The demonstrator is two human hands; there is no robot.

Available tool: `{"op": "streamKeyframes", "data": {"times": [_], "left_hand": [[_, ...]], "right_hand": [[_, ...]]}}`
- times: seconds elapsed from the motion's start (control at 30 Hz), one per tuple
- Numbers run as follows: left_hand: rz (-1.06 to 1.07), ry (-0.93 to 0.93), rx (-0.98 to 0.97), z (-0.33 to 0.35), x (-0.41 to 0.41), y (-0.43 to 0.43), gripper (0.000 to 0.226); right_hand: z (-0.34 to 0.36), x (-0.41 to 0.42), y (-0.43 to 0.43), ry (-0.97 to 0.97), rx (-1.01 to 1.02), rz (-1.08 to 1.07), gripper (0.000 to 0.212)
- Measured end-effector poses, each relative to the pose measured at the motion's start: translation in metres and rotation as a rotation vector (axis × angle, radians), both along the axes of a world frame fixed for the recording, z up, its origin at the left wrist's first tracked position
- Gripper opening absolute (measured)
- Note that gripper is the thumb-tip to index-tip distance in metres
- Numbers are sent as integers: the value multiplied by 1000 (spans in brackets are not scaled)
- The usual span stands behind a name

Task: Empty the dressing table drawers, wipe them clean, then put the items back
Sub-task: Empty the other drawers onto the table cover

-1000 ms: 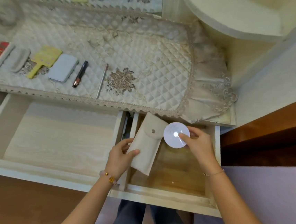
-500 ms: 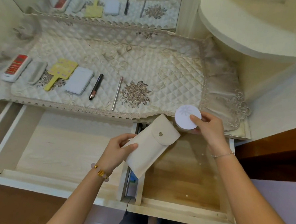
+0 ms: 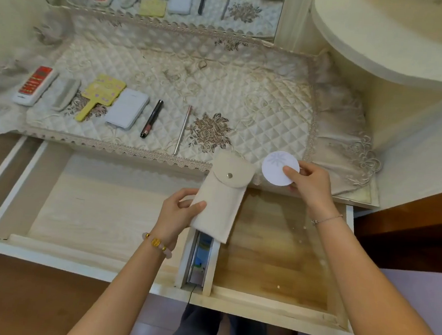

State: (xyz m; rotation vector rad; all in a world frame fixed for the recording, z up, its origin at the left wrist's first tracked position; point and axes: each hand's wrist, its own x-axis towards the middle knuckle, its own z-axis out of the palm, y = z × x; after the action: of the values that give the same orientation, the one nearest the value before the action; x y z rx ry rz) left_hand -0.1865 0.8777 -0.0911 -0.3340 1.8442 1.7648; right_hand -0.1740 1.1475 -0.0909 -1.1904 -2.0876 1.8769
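My left hand grips a beige cloth pouch with a snap flap, held above the divide between the two open drawers. My right hand holds a round white compact with a snowflake print over the front edge of the quilted table cover. The wide left drawer and the smaller right drawer both stand open with bare wooden bottoms.
On the cover's left lie a red-and-white case, a grey brush, a yellow hand mirror, a white case, a dark pen-like tube and a thin metal stick. A mirror stands behind; a curved shelf juts out upper right.
Both hands have lifted out of the right drawer toward the tabletop. The compact rose from the drawer to the cover's edge, and the pouch came up and turned more upright.
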Motion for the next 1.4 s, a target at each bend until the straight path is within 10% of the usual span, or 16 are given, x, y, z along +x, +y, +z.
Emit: {"op": "streamKeyframes", "data": {"times": [0.73, 1.4], "left_hand": [[-70, 232, -345, -20, -147, 55, 35], [-528, 1188, -941, -4, -109, 35, 50]], "right_hand": [[-27, -70, 1, -73, 201, -140, 28], [-4, -6, -1, -31, 829, 321, 63]]}}
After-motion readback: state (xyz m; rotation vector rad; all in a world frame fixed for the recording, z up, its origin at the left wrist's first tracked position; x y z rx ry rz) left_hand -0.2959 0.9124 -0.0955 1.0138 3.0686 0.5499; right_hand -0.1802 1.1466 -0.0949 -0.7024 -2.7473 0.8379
